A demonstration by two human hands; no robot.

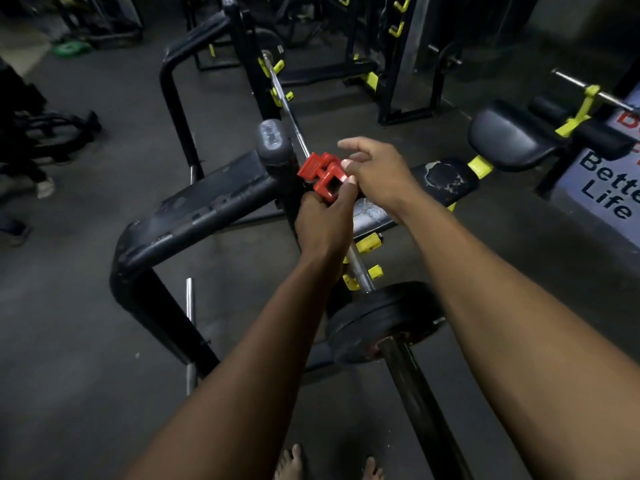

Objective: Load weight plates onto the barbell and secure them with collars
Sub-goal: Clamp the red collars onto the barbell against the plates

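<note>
Head view: red collar held in both hands above the barbell.
Left hand fingers closed around collar underside; right hand thumb and finger pinching its edge, remaining fingers spread. Weight plates seated on barbell sleeve nearby.

Barbell: runs from the lower right of the frame up to the upper centre, resting on the rack hooks.
Weight plates: on the barbell, lower centre-right, just below the hooks.
Collar: centre of the frame, above the plates, between both hands.
Left hand: under the collar, fingers on it.
Right hand: right of the collar, touching it.
Bench: right of the hands, behind the barbell.
Bare feet: on the floor, bottom centre.
</note>
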